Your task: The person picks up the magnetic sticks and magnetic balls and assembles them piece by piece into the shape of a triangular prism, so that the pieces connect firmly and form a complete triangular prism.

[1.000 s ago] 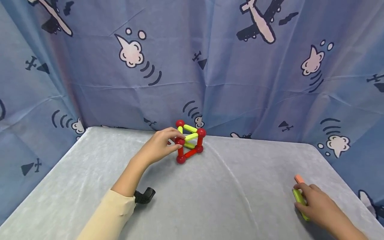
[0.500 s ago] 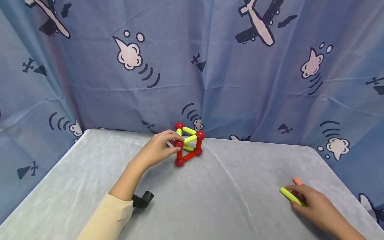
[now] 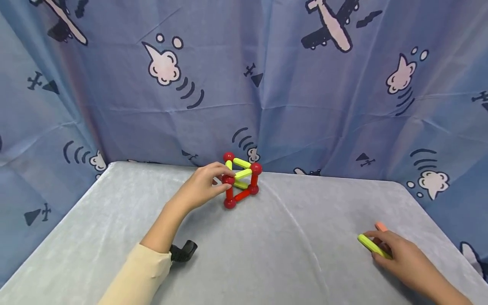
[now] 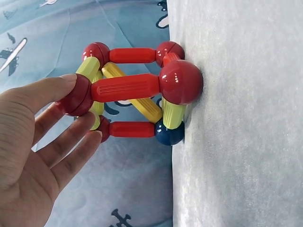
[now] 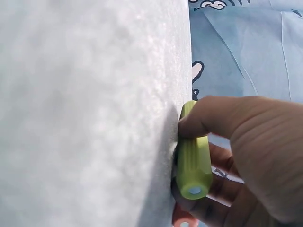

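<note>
At the back middle of the table stands a box-like frame of red balls and magnetic rods. My left hand [image 3: 202,186] pinches its near upper red ball [image 4: 75,97] between thumb and fingers. Red rods [image 4: 125,88] run down to the lower balls. In the left wrist view a yellow rod [image 4: 147,109] slants to a blue ball [image 4: 169,135] at the base. On the right, my right hand [image 3: 406,260] pinches a yellow-green magnetic rod [image 5: 194,161], low at the table surface. Just beyond those fingers lies an orange rod [image 3: 381,227], partly hidden.
A pale grey cloth covers the table [image 3: 282,250]. Behind it hangs a blue curtain [image 3: 213,84] printed with planes and clouds. A black device [image 3: 184,250] sits at my left wrist.
My right hand has turned the yellow-green rod so its far end points left, away from the orange rod. The left hand keeps its pinch on the frame's ball.
</note>
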